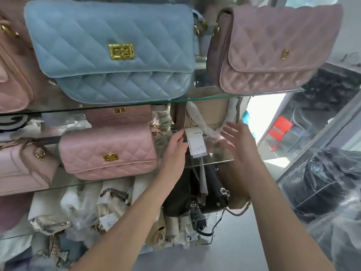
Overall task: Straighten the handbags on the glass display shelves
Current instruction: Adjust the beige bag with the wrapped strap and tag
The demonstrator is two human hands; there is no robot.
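Note:
A beige handbag (211,114) stands at the back of the middle glass shelf (214,163), its handles wrapped in white paper and a white tag (196,142) hanging from it. My left hand (174,151) reaches under the upper shelf and touches the tag with its fingertips. My right hand (240,141) hovers open just right of the tag, fingers spread, holding nothing. A pink quilted bag (108,153) with a gold clasp sits left of my left hand. On the upper glass shelf (205,98) stand a blue quilted bag (115,49) and a mauve quilted bag (271,49).
More pink bags (17,167) line the left side. Below the middle shelf lie a black bag (197,194) with chains and several cream bags in wrapping (84,208). Plastic-wrapped dark goods (320,182) sit behind glass on the right. A red chair (280,128) shows beyond.

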